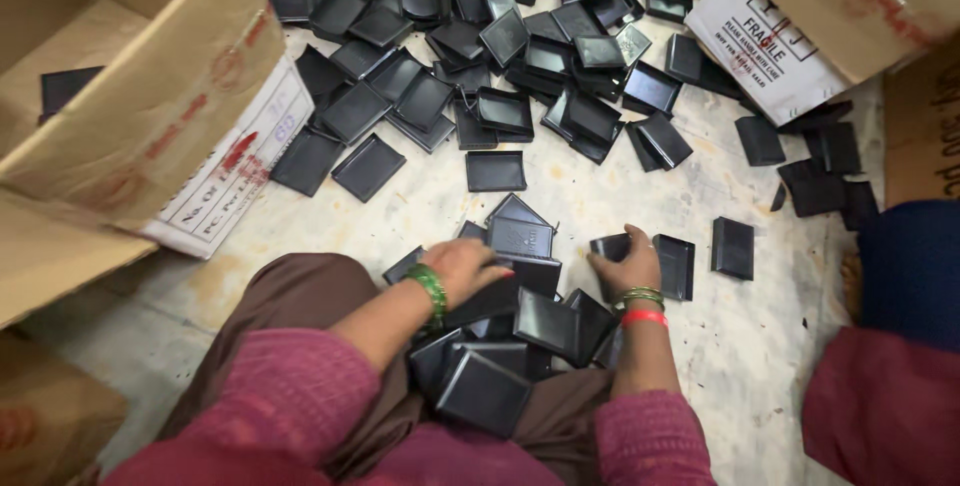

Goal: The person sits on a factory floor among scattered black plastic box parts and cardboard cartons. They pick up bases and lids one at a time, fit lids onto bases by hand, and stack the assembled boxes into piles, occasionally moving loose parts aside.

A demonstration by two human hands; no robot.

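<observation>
Pale, stained floor, worn and speckled with dark marks, seen from above; person seated on it.

Left hand: fingers held together and curled downward, resting flat on a black rectangular tray at the top of the near heap. Green bangles at the wrist; pink sleeve behind.

Right hand: fingers bent, closed around a small black tray at its edge, thumb side hidden. Gold and red bangles at the wrist. A further tray lies touching this hand on its outer side; another sits just beyond, apart.

Near heap of trays: stacked loosely between the forearms, over the brown-clad lap.

Large scatter of black trays: many, overlapping, some face up, some face down, across the upper floor, well apart from the hands.

Cardboard box, left: open, tilted, printed label on its flap, one tray inside.

Second cardboard box, upper right: flap with printed label resting over trays.

Blue and red cloth, right edge: belongs to another person, details not discernible.
</observation>
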